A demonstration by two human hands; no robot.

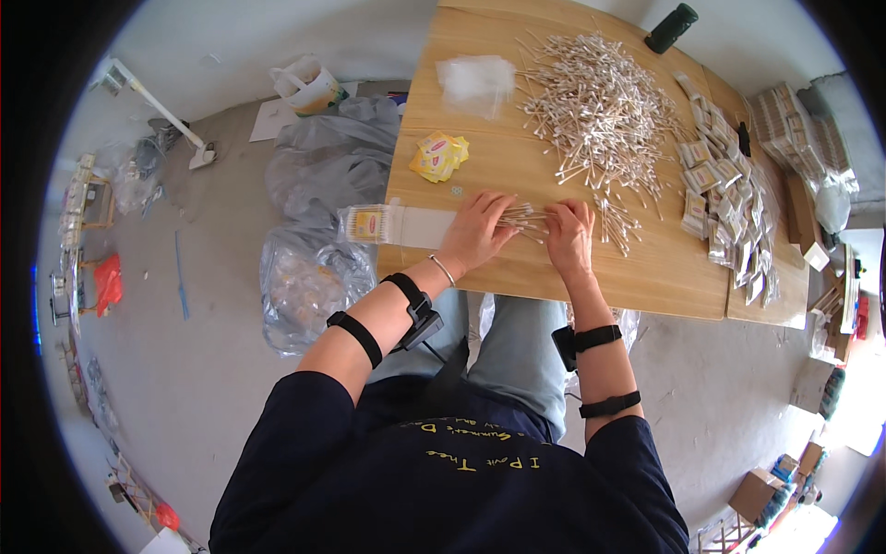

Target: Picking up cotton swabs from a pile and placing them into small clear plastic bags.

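Note:
Between my two hands lies a small bundle of cotton swabs point(524, 218), level over the table's near part. The fingers of my left hand point(475, 231) close round its left end, and my right hand point(569, 238) pinches the right end. Left of my left hand, a white strip point(426, 227) lies flat on the wood, leading to a clear packet of swabs point(367, 224) with a yellow card at the table's left edge. A few loose swabs point(616, 224) lie just right of my right hand, below a big heap of cotton swabs point(600, 102).
On the wooden table point(678, 254) are yellow cards point(439, 156), clear plastic bags point(475, 85), many filled packets point(729, 198) at right and a dark green cylinder point(671, 28) at the back. A plastic sack point(309, 286) stands on the floor by the left edge.

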